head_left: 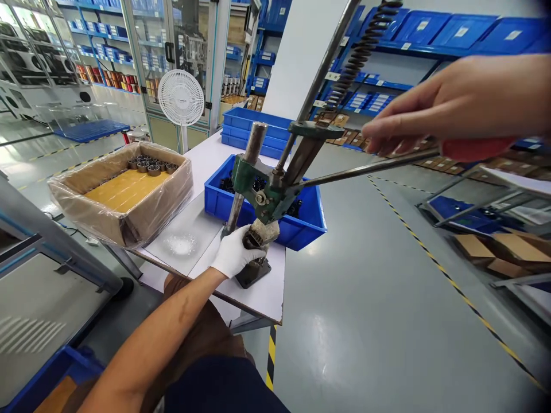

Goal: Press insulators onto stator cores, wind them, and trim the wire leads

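Note:
A green hand press [269, 192] stands on the white table [267, 292], with a steel column and a coil spring [359, 54] above it. My left hand [235, 252], in a white glove, holds a small dark round part [253, 236] under the press ram, on the black base [253, 272]. My right hand [460, 106], bare, grips the red handle [476, 148] of the long press lever [370, 167] at the upper right.
A blue bin [301, 226] with dark parts sits behind the press. A plastic-lined cardboard box [123, 192] with several metal rings stands at the left. A white fan [181, 97], stacked blue bins [252, 123] and blue shelving lie beyond. Grey floor with yellow-black tape is at the right.

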A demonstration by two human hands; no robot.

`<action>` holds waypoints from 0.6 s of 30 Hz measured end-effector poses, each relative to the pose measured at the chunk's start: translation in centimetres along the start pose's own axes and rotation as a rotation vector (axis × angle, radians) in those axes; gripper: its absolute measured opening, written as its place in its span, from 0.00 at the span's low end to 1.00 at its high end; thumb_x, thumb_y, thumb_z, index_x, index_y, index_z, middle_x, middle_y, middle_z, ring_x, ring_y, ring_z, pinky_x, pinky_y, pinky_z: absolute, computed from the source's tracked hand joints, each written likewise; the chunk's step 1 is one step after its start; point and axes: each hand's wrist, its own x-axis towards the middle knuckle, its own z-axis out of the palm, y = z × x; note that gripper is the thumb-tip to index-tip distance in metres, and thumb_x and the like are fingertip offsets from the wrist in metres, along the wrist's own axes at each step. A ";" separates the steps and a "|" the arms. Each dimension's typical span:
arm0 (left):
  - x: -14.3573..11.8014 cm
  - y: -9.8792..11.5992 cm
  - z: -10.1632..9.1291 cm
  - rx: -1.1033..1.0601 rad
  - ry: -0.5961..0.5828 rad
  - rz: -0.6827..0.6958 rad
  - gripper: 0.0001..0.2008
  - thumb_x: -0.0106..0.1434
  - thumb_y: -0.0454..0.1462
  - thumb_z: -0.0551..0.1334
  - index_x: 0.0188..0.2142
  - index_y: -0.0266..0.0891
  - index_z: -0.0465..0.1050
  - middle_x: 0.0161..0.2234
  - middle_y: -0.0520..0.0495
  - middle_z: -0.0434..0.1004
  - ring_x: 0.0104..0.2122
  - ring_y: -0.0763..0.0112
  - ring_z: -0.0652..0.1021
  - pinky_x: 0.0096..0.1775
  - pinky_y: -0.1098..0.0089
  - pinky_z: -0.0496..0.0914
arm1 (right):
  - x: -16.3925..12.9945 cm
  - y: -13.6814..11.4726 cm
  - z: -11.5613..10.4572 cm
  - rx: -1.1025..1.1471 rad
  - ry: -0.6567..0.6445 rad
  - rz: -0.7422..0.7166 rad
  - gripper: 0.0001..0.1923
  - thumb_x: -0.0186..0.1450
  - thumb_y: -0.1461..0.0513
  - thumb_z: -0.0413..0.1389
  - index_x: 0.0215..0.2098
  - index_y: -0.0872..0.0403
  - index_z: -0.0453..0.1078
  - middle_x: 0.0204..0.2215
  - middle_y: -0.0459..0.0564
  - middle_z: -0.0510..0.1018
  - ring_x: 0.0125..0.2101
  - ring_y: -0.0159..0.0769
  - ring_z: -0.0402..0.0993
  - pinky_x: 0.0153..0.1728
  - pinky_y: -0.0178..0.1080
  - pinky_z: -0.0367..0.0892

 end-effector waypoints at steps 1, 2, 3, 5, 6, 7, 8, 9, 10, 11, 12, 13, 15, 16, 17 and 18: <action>0.2 -0.3 0.7 -0.019 0.022 -0.003 0.32 0.48 0.39 0.74 0.54 0.41 0.72 0.48 0.45 0.81 0.48 0.58 0.80 0.50 0.62 0.74 | -0.5 0.0 0.3 -0.119 -0.086 0.082 0.27 0.51 0.49 0.58 0.34 0.66 0.79 0.28 0.49 0.79 0.27 0.23 0.75 0.29 0.33 0.64; 0.3 -0.6 1.3 -0.037 0.042 -0.004 0.32 0.49 0.40 0.74 0.54 0.40 0.72 0.48 0.44 0.81 0.48 0.58 0.79 0.51 0.62 0.74 | -1.4 0.3 0.7 -0.210 -0.142 0.127 0.28 0.53 0.47 0.57 0.38 0.62 0.79 0.31 0.48 0.80 0.29 0.24 0.76 0.33 0.36 0.66; 0.3 -0.8 1.7 -0.053 0.059 -0.002 0.32 0.48 0.40 0.74 0.53 0.39 0.72 0.49 0.43 0.81 0.49 0.58 0.79 0.52 0.61 0.73 | -2.6 1.0 1.3 -0.247 -0.160 0.126 0.28 0.53 0.45 0.58 0.41 0.57 0.79 0.34 0.47 0.81 0.31 0.26 0.76 0.36 0.39 0.68; 0.3 -1.3 2.2 -0.083 0.082 0.004 0.32 0.48 0.40 0.74 0.53 0.38 0.72 0.50 0.42 0.80 0.50 0.57 0.78 0.53 0.59 0.73 | -5.5 2.9 3.1 -0.175 -0.173 0.035 0.28 0.55 0.42 0.61 0.43 0.53 0.79 0.36 0.49 0.81 0.33 0.31 0.77 0.39 0.42 0.70; 0.3 -1.4 2.3 -0.096 0.088 0.008 0.32 0.48 0.40 0.75 0.53 0.38 0.72 0.50 0.42 0.80 0.50 0.57 0.78 0.54 0.59 0.72 | -7.0 4.0 4.4 -0.128 -0.218 0.002 0.30 0.55 0.40 0.62 0.45 0.52 0.79 0.35 0.51 0.81 0.33 0.34 0.77 0.37 0.41 0.71; 0.3 -1.5 2.3 -0.107 0.092 0.013 0.32 0.47 0.39 0.75 0.53 0.39 0.72 0.50 0.42 0.79 0.51 0.56 0.78 0.55 0.58 0.71 | -8.5 5.1 6.1 -0.061 -0.296 -0.010 0.33 0.56 0.38 0.61 0.48 0.52 0.77 0.34 0.52 0.80 0.32 0.36 0.77 0.34 0.40 0.71; 0.2 -1.5 2.2 -0.118 0.093 0.016 0.33 0.47 0.39 0.75 0.53 0.39 0.72 0.51 0.42 0.79 0.51 0.56 0.77 0.55 0.57 0.71 | -9.8 6.1 8.1 0.000 -0.366 0.008 0.36 0.56 0.36 0.59 0.50 0.53 0.75 0.32 0.53 0.80 0.30 0.38 0.77 0.29 0.39 0.71; 0.1 -1.6 2.1 -0.129 0.092 0.019 0.33 0.47 0.38 0.75 0.53 0.39 0.72 0.51 0.42 0.79 0.52 0.55 0.77 0.56 0.56 0.70 | -10.8 6.9 10.3 0.055 -0.412 0.035 0.38 0.55 0.35 0.59 0.50 0.54 0.74 0.30 0.53 0.79 0.28 0.39 0.76 0.25 0.38 0.70; 0.1 -1.6 2.1 -0.140 0.089 0.020 0.33 0.47 0.38 0.75 0.54 0.39 0.72 0.51 0.42 0.79 0.52 0.55 0.77 0.56 0.56 0.70 | -11.5 7.6 12.5 0.127 -0.462 0.053 0.37 0.55 0.36 0.59 0.49 0.55 0.73 0.34 0.54 0.79 0.30 0.40 0.77 0.27 0.39 0.71; 0.0 -1.6 2.1 -0.153 0.085 0.021 0.34 0.47 0.38 0.75 0.54 0.40 0.71 0.52 0.42 0.78 0.52 0.55 0.77 0.57 0.56 0.70 | -11.9 8.0 14.8 0.230 -0.443 0.081 0.37 0.53 0.37 0.61 0.48 0.56 0.72 0.38 0.57 0.79 0.33 0.43 0.77 0.30 0.40 0.73; -0.1 -1.6 2.1 -0.165 0.079 0.021 0.34 0.48 0.38 0.74 0.55 0.40 0.70 0.52 0.43 0.78 0.53 0.56 0.76 0.57 0.56 0.70 | -12.0 8.3 16.8 0.316 -0.434 0.120 0.37 0.50 0.38 0.62 0.45 0.57 0.72 0.38 0.58 0.79 0.34 0.44 0.78 0.31 0.41 0.74; -0.2 -1.7 2.1 -0.179 0.074 0.021 0.35 0.49 0.38 0.74 0.56 0.41 0.69 0.53 0.43 0.77 0.53 0.57 0.76 0.57 0.56 0.70 | -11.9 8.6 18.5 0.391 -0.487 0.148 0.35 0.50 0.39 0.62 0.42 0.57 0.73 0.38 0.59 0.79 0.35 0.45 0.78 0.32 0.42 0.74; -0.4 -1.8 2.2 -0.202 0.066 0.019 0.35 0.50 0.39 0.73 0.58 0.43 0.67 0.54 0.44 0.77 0.54 0.58 0.76 0.57 0.58 0.70 | -11.3 8.8 20.9 0.503 -0.648 0.172 0.31 0.52 0.39 0.61 0.35 0.57 0.75 0.35 0.59 0.80 0.35 0.46 0.78 0.33 0.41 0.74; -0.4 -1.9 2.3 -0.212 0.064 0.017 0.35 0.51 0.38 0.72 0.59 0.43 0.66 0.54 0.45 0.77 0.54 0.59 0.76 0.57 0.58 0.70 | -11.0 8.9 21.7 0.535 -0.704 0.163 0.28 0.53 0.40 0.60 0.31 0.57 0.76 0.33 0.58 0.80 0.34 0.45 0.78 0.33 0.41 0.73; -0.5 -1.9 2.4 -0.220 0.064 0.015 0.36 0.51 0.38 0.72 0.59 0.43 0.66 0.54 0.45 0.77 0.54 0.59 0.76 0.57 0.59 0.70 | -10.8 9.0 22.4 0.555 -0.696 0.148 0.27 0.55 0.41 0.59 0.27 0.57 0.75 0.29 0.57 0.79 0.31 0.42 0.77 0.32 0.40 0.72; -0.5 -2.0 2.5 -0.227 0.065 0.014 0.36 0.51 0.38 0.72 0.59 0.43 0.66 0.54 0.45 0.76 0.54 0.59 0.76 0.57 0.59 0.71 | -10.6 9.1 23.2 0.566 -0.625 0.135 0.26 0.55 0.41 0.59 0.23 0.57 0.74 0.25 0.56 0.78 0.27 0.40 0.75 0.30 0.39 0.71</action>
